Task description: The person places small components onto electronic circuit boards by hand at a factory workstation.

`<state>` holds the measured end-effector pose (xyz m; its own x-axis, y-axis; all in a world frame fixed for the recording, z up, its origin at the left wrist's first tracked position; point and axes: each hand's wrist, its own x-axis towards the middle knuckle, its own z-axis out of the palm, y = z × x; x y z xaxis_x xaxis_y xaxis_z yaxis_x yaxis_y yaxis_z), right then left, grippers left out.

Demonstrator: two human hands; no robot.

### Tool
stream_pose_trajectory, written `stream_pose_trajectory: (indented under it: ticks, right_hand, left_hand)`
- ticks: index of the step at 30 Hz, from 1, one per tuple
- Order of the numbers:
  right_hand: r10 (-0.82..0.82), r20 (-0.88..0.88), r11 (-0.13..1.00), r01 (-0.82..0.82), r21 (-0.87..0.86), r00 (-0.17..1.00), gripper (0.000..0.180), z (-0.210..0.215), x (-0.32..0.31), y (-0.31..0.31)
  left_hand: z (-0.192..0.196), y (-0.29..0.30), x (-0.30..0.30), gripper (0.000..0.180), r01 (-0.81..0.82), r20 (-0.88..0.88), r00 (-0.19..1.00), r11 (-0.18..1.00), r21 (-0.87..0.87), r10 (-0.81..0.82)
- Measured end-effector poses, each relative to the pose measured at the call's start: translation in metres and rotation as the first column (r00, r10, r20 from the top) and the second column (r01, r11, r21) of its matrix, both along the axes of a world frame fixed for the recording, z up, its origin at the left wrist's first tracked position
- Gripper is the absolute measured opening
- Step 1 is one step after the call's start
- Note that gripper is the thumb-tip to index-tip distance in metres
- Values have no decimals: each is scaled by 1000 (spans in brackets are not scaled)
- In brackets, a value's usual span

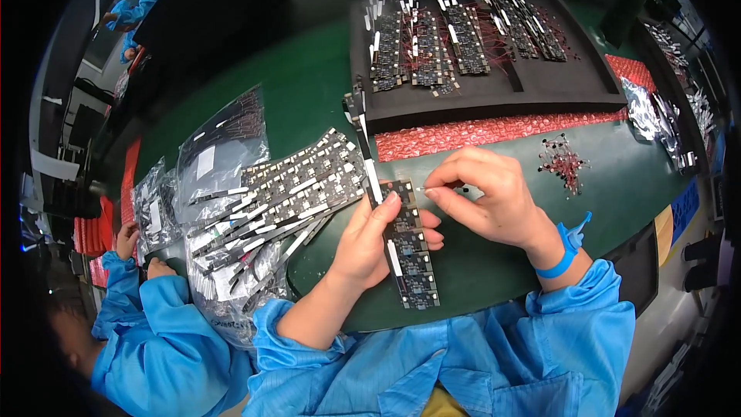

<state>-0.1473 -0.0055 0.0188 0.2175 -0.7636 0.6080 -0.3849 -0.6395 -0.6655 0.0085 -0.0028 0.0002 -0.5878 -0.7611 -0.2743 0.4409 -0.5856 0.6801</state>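
Observation:
My left hand point(363, 243) grips a long narrow circuit board panel point(413, 262), thumb on top and fingers underneath. A black flat strip with white patches point(366, 143) runs up from the panel's left side. Close to the panel's upper right edge, my right hand point(490, 197) has thumb and forefinger pinched together. A tiny pale tip shows at the pinch, too small to name. Right of that hand lies a loose pile of small red and black wired parts point(563, 166). Several similar board panels point(309, 177) are fanned out in a stack left of my left hand.
A black foam tray point(494, 104) holds rows of boards with red wires at the back. Red bubble wrap point(494, 135) lies along its front edge. Clear plastic bags point(220, 147) lie on the green table point(309, 85). At left, a co-worker's hands point(127, 239) are near another bag.

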Motion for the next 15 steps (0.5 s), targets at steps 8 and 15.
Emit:
stream_pose_trajectory:
  ticks: [8, 15]
  right_hand:
    - [24, -26, 1000, -24, 16, 999, 7, -2, -1, 0]
    - [56, -82, 998, -57, -6, 995, 7, -4, 0, 0]
  left_hand:
    - [-2, -1, 0, 10, 37, -110, 994, 997, 65, -29]
    - [-2, -1, 2, 10, 34, -95, 995, 997, 64, -27]
